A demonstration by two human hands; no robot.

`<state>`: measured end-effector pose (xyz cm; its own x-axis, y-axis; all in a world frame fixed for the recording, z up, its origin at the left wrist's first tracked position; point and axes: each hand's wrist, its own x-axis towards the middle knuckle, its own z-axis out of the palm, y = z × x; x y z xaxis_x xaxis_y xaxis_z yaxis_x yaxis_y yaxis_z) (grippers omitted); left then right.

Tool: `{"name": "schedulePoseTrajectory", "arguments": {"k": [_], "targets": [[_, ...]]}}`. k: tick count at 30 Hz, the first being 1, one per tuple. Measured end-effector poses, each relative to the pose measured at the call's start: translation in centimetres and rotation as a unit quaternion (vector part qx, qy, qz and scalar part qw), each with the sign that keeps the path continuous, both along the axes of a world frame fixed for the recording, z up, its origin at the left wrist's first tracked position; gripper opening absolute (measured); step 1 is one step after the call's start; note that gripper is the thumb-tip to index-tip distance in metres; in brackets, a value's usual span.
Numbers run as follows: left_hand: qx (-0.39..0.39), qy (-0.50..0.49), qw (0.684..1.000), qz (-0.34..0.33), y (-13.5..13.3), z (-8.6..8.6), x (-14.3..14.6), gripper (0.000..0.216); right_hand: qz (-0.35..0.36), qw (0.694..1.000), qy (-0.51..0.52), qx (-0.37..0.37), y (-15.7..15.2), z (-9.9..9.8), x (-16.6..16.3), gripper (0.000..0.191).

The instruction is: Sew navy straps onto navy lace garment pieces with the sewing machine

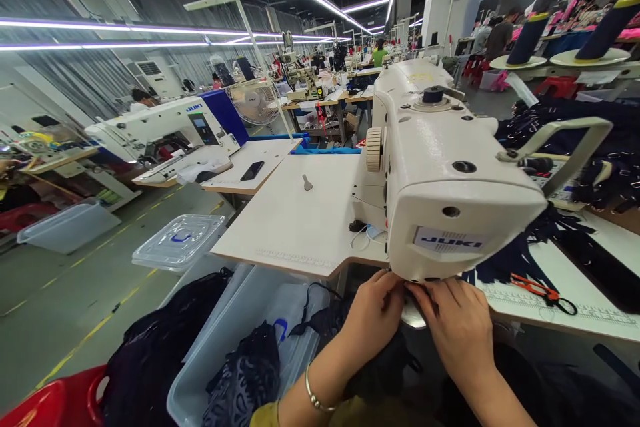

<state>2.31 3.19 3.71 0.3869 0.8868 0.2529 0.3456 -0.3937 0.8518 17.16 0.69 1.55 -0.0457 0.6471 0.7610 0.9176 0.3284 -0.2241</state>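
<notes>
A white JUKI sewing machine (pixel 450 193) stands in front of me, its head reaching over my fingertips. My left hand (pixel 377 310) is closed in a pinch under the machine head, at its left side. My right hand (pixel 457 320) pinches from the other side, close to the left fingertips. Dark navy fabric (pixel 337 317) shows beside the left hand and hangs down between my wrists. The exact piece at the fingertips is mostly hidden by the fingers and the machine. A shiny round metal part (pixel 414 315) shows between the hands.
Orange-handled thread snips (pixel 543 290) and a black phone-like object (pixel 597 267) lie right. Dark straps (pixel 530 253) are heaped behind them. A small metal piece (pixel 307 183) lies on the white table (pixel 285 220). Below left, a plastic bin (pixel 200 360) holds dark garments (pixel 250 367).
</notes>
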Motion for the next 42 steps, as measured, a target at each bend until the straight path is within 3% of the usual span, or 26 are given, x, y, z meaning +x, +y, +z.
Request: {"name": "schedulePoseTrajectory", "arguments": {"k": [6, 11, 20, 24, 26, 28, 30, 32, 34, 38, 42], "targets": [[0.001, 0.024, 0.999, 0.021, 0.0, -0.2, 0.1, 0.018, 0.034, 0.995, 0.056, -0.079, -0.1, -0.6, 0.7, 0.023], [0.017, 0.043, 0.996, 0.081, 0.1, -0.7, 0.7, 0.013, 0.053, 0.989, 0.084, -0.109, -0.4, -0.6, 0.9, 0.021], [0.04, 0.06, 0.988, 0.133, -0.6, -1.7, 1.3, 0.012, 0.052, 0.999, 0.008, -0.007, -0.6, -0.4, 0.6, 0.011], [0.013, 0.083, 0.983, 0.162, -0.5, -2.9, -1.0, 0.012, 0.082, 0.992, 0.002, 0.101, -1.9, -0.8, 0.6, 0.026], [-0.019, 0.101, 0.977, 0.186, -0.2, -3.8, -3.1, 0.012, 0.151, 0.982, 0.042, 0.103, -2.9, -1.5, 0.7, 0.019], [-0.06, 0.115, 0.973, 0.188, 0.1, -4.5, -5.0, 0.014, 0.263, 0.961, 0.08, 0.015, -3.8, -2.7, 0.7, 0.006], [-0.101, 0.116, 0.975, 0.162, -0.1, -4.8, -6.2, 0.016, 0.322, 0.933, 0.091, -0.133, -4.3, -4.1, 0.3, 0.017], [-0.131, 0.1, 0.978, 0.125, -0.8, -4.4, -6.1, 0.013, 0.301, 0.912, 0.103, -0.259, -4.4, -5.3, -0.5, 0.015], [-0.149, 0.075, 0.981, 0.097, -1.7, -3.3, -5.2, 0.013, 0.272, 0.882, 0.145, -0.355, -4.3, -5.6, -1.4, 0.03], [-0.17, 0.039, 0.982, 0.069, -2.9, -0.5, -3.3, 0.02, 0.267, 0.797, 0.238, -0.486, -4.5, -3.5, -1.9, 0.032], [-0.149, 0.047, 0.987, -0.036, -2.9, 1.4, -3.5, 0.017, 0.266, 0.763, 0.299, -0.508, -4.9, -0.3, 0.1, 0.034]]}}
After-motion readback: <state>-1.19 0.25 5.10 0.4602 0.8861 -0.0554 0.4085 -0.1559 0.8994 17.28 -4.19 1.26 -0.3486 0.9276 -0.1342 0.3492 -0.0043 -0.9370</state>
